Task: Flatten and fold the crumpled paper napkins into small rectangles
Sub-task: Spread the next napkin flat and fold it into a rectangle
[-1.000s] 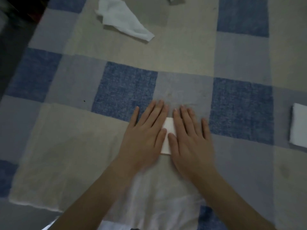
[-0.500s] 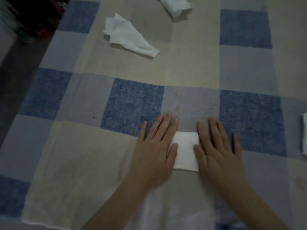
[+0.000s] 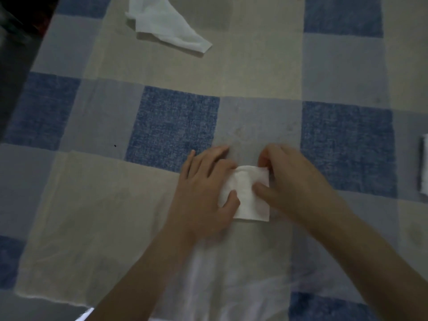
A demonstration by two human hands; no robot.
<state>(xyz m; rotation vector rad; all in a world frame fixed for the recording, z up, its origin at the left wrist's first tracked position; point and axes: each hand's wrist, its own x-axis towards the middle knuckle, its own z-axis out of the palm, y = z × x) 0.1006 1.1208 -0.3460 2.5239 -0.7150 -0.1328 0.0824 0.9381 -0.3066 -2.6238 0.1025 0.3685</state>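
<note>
A small white folded napkin (image 3: 251, 193) lies on the checked cloth between my hands, its far edge curling up off the cloth. My left hand (image 3: 203, 193) holds its left side, thumb on top of the paper and fingers spread beyond it. My right hand (image 3: 294, 179) pinches the right edge, the thumb pressing on top and the curled fingers lifting the far corner.
A crumpled white napkin (image 3: 166, 26) lies at the far left of the blue, grey and beige checked cloth (image 3: 176, 126). A folded white napkin (image 3: 424, 167) shows at the right frame edge. The cloth's left edge borders a dark floor (image 3: 14, 66).
Both hands lay flat pressing the napkin, then slid apart. Now the fingers curl onto the napkin and its far edge is lifted.
</note>
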